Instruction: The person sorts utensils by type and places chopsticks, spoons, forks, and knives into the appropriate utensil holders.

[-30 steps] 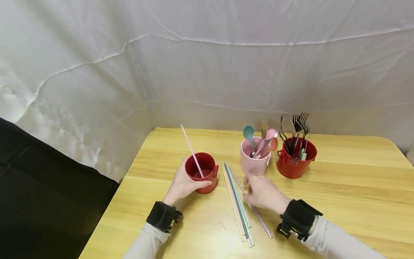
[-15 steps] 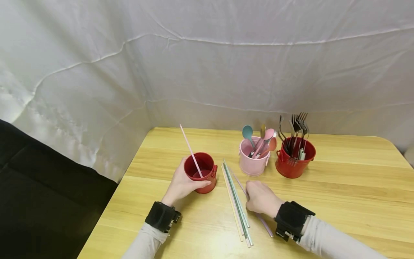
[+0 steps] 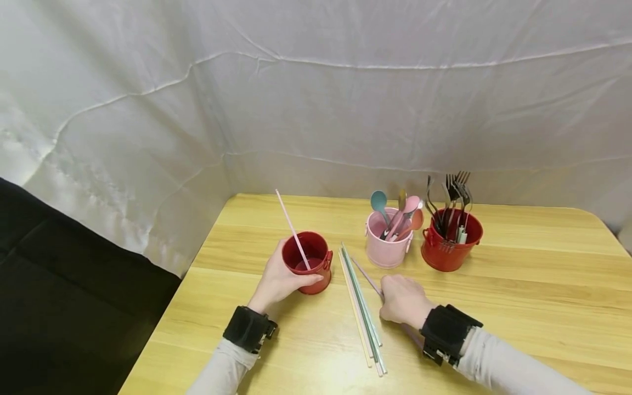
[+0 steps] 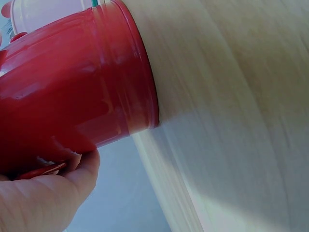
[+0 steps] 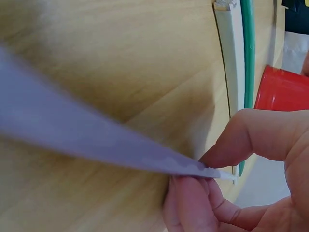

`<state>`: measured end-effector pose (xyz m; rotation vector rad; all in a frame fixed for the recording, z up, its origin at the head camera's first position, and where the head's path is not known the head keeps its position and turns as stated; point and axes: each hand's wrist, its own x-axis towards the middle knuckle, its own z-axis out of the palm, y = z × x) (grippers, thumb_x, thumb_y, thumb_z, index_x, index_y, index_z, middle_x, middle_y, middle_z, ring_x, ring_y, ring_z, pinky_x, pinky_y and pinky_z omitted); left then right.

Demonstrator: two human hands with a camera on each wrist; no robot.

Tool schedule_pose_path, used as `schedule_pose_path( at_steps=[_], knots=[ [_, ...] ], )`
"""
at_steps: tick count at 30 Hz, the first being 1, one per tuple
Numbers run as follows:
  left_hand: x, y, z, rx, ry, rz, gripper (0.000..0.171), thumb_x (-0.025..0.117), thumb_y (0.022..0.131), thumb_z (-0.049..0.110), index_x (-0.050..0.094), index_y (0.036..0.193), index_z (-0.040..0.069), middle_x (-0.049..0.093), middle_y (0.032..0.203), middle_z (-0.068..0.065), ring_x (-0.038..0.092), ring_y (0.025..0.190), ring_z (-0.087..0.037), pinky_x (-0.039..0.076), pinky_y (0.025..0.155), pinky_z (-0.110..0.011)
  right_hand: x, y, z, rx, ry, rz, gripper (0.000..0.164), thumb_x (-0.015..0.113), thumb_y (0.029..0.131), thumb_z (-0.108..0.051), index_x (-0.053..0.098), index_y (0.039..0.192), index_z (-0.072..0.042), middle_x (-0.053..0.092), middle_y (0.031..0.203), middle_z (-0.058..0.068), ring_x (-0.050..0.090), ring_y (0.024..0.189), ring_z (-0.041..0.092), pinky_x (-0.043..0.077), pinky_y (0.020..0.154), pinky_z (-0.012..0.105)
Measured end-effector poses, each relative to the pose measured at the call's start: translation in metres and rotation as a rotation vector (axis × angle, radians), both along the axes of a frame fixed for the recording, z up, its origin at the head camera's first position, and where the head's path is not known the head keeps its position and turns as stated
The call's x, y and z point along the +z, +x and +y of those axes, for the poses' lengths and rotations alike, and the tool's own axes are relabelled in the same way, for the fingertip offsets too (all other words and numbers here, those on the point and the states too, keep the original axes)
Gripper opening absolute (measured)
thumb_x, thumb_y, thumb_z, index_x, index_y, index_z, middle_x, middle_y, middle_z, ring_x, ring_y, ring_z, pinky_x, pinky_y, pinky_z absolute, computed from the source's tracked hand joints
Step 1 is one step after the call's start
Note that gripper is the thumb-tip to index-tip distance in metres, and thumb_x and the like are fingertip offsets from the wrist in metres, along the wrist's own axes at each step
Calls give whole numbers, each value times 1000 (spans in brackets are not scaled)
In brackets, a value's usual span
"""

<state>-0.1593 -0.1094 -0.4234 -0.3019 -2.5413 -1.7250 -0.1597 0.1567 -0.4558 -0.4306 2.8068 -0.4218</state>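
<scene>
My left hand (image 3: pixel 278 281) grips a small red bucket (image 3: pixel 321 282) round its side, thumb at the near rim. One pink straw (image 3: pixel 290 224) leans inside it, its top sticking out to the far left. My right hand (image 3: pixel 405 300) pinches a purple straw (image 5: pixel 101 133) between thumb and fingers, plainly seen in the right wrist view. The straw's near end passes beneath the right wrist. Between the hands, several pale yellow, pink and green straws (image 3: pixel 364 307) lie in a loose bundle on the wooden table (image 3: pixel 533 285).
Behind the right hand stands a pink bucket (image 3: pixel 387 253) of colored spoons (image 3: pixel 379 201). To its right, another red bucket (image 3: pixel 446 258) holds several forks (image 3: pixel 456 189). A pale cloth (image 3: pixel 345 120) hangs along the table's back and left.
My right hand has drawn slightly nearer and taken the purple straw in a pinch; the straw's near end has shifted right, under the wrist. The left hand and its bucket stay in place.
</scene>
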Motion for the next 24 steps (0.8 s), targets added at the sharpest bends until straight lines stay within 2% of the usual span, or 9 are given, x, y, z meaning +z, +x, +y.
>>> schedule_pose_path(
  at_steps=[6, 14, 20, 24],
  knots=[
    [0, 0, 0, -6, 6, 3, 86, 87, 61, 8, 41, 132, -5, 51, 127, -26, 48, 116, -40, 41, 96, -57, 0, -1, 4, -22, -13, -19, 25, 73, 59, -13, 50, 68, -11, 50, 63, 3, 45, 58, 21, 34, 48, 33],
    [0, -1, 0, 0, 3, -3, 85, 87, 62, 9, 41, 132, -3, 52, 127, -24, 49, 115, -37, 42, 95, -57, 6, 0, 12, -28, -134, -33, 19, 70, 63, -12, 52, 71, -14, 49, 63, 0, 46, 59, 17, 33, 50, 30],
    [-1, -1, 0, 2, 1, 2, 86, 87, 62, 9, 41, 132, -3, 52, 127, -24, 49, 115, -36, 42, 95, -56, 12, 0, 18, 1, -286, -79, 21, 68, 70, -4, 59, 89, -9, 51, 63, -1, 48, 59, 15, 39, 52, 29],
    [-1, -1, 0, -2, 6, 7, 85, 87, 62, 9, 41, 132, -4, 51, 127, -24, 49, 115, -37, 42, 95, -57, 14, 1, 21, 36, -365, -45, 26, 64, 75, 1, 59, 99, -5, 55, 72, -1, 50, 62, 13, 44, 54, 29]
  ],
)
